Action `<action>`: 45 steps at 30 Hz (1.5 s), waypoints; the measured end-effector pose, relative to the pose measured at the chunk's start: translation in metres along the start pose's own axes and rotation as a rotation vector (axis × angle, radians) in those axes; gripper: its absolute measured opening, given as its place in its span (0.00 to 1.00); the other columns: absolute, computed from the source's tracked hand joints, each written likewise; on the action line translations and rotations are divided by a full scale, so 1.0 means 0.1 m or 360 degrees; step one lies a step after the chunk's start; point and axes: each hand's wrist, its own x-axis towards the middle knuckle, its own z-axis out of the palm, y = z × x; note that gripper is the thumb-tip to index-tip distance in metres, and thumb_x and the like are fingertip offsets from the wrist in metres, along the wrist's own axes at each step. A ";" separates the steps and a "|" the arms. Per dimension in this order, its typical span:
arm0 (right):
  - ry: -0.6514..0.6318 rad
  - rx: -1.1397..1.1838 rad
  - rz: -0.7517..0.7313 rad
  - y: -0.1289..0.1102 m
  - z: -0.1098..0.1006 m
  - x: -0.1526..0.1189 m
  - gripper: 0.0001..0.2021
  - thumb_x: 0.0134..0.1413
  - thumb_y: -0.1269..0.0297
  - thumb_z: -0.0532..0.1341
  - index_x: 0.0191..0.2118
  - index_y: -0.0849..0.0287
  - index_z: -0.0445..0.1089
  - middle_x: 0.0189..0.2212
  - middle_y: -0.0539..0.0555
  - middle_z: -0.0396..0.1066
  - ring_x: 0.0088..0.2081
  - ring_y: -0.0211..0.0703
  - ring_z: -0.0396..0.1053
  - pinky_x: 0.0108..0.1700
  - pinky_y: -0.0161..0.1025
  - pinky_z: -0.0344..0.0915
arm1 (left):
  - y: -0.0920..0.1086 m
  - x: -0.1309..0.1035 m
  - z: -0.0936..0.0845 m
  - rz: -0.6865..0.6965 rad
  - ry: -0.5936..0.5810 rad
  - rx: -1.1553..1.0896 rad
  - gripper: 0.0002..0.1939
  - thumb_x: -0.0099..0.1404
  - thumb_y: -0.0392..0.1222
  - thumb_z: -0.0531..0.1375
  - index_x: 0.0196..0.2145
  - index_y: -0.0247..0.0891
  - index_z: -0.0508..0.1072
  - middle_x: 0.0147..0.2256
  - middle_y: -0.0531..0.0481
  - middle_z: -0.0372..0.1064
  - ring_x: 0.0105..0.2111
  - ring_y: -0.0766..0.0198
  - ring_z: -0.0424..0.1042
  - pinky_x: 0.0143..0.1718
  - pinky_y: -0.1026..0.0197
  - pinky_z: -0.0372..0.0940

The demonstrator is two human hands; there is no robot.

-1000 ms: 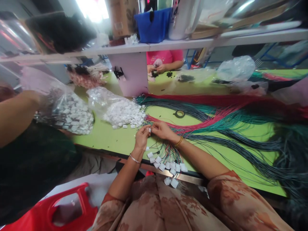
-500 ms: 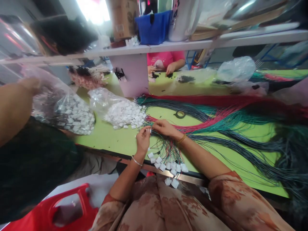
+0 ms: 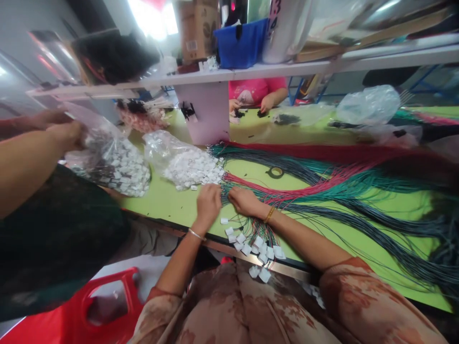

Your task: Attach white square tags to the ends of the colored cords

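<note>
My left hand (image 3: 208, 204), fingers curled, is at the near edge of a pile of white plastic connectors (image 3: 193, 167) spilling from a clear bag. Whatever is between its fingertips is hidden. Close to its right, my right hand (image 3: 246, 201) is closed at the ends of the thin green and dark wires (image 3: 225, 193); its fingertips hide what they grip. Red wires (image 3: 247, 180) run just behind it. Below my hands, one white connector (image 3: 224, 220) lies on the table. Several wired white connectors (image 3: 259, 242) hang in a cluster at the front edge.
At the left, a co-worker's hands (image 3: 68, 131) hold another clear bag of connectors (image 3: 125, 167). A tape roll (image 3: 275, 172) lies behind the wires. Long wire bundles (image 3: 387, 224) stretch right. A shelf (image 3: 251, 71) crosses above; another person's hands (image 3: 267, 102) are beyond.
My left hand has moved left toward the connector pile, away from the fingertips of my right hand. A white connector now shows below them. The co-worker's hands have come further into view.
</note>
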 end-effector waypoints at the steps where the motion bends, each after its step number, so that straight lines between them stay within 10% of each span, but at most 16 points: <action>1: 0.0023 -0.0023 -0.0034 0.00 -0.01 0.00 0.09 0.60 0.68 0.51 0.40 0.63 0.67 0.38 0.62 0.69 0.36 0.46 0.63 0.35 0.38 0.53 | -0.16 0.10 -0.07 -0.0098 0.0028 0.0177 0.09 0.62 0.36 0.56 0.36 0.38 0.77 0.39 0.39 0.70 0.43 0.50 0.66 0.51 0.50 0.57; 9: 0.0242 0.0375 -0.0066 0.08 -0.08 0.01 0.06 0.56 0.69 0.52 0.32 0.61 0.64 0.29 0.55 0.67 0.31 0.41 0.60 0.36 0.36 0.54 | -0.71 0.22 -0.23 -0.0211 -0.0295 0.0599 0.08 0.57 0.32 0.58 0.35 0.37 0.74 0.36 0.41 0.70 0.39 0.52 0.67 0.42 0.55 0.59; 15: 0.0282 0.1016 -0.0020 0.06 -0.13 0.19 0.04 0.52 0.67 0.55 0.29 0.60 0.63 0.24 0.49 0.63 0.26 0.35 0.58 0.30 0.32 0.54 | -0.62 0.19 -0.36 -0.0691 0.0116 -0.0364 0.12 0.54 0.41 0.64 0.37 0.37 0.74 0.26 0.51 0.69 0.26 0.64 0.66 0.31 0.61 0.61; 24: 0.0331 0.1497 0.0016 -0.09 -0.13 0.28 0.08 0.51 0.62 0.57 0.27 0.61 0.63 0.22 0.46 0.59 0.24 0.33 0.54 0.28 0.32 0.53 | -0.29 0.10 -0.19 -0.0899 0.0128 -0.1549 0.20 0.47 0.42 0.71 0.39 0.39 0.74 0.33 0.53 0.71 0.25 0.74 0.66 0.28 0.69 0.61; 45: 0.0365 0.1207 0.0138 -0.07 -0.14 0.09 0.11 0.50 0.60 0.57 0.23 0.60 0.62 0.19 0.46 0.60 0.22 0.32 0.53 0.26 0.32 0.48 | -0.11 0.05 0.06 -0.1025 -0.0140 -0.1563 0.15 0.45 0.40 0.72 0.31 0.34 0.75 0.26 0.53 0.71 0.24 0.73 0.67 0.27 0.69 0.61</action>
